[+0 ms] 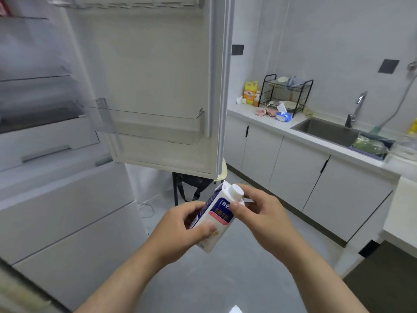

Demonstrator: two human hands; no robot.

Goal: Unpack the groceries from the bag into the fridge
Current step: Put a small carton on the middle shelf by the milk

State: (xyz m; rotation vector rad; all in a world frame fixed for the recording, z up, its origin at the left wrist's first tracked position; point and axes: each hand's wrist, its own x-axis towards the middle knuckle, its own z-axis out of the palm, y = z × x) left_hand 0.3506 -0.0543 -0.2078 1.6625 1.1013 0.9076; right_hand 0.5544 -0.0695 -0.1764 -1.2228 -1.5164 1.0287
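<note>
White card with a dark blue panel and a pink band across its face made up the one carton I held, tilted, low in front of the open fridge and outside it, over the grey floor. My left hand gripped its lower body, thumb on the front face and fingers curled behind. My right hand pinched its top end, thumb pressed on the blue panel just below the single white screw cap. White characters ran over the blue and the pink, but they were too blurred for me to read. The fridge door stood swung open ahead of me and carried two clear bins: one bin across its lower part, and the edge of another at the very top of my view. Below the door's bottom corner hung what looked like one black bag on a dark frame. On the white counter to my right stood one yellow bottle with a red label whose writing was too small to make out, one black wire rack of two tiers with dishes in it, and one blue and white tissue box. Beyond them lay one steel sink with one tap, and two dark plates sat on the wall.
</note>
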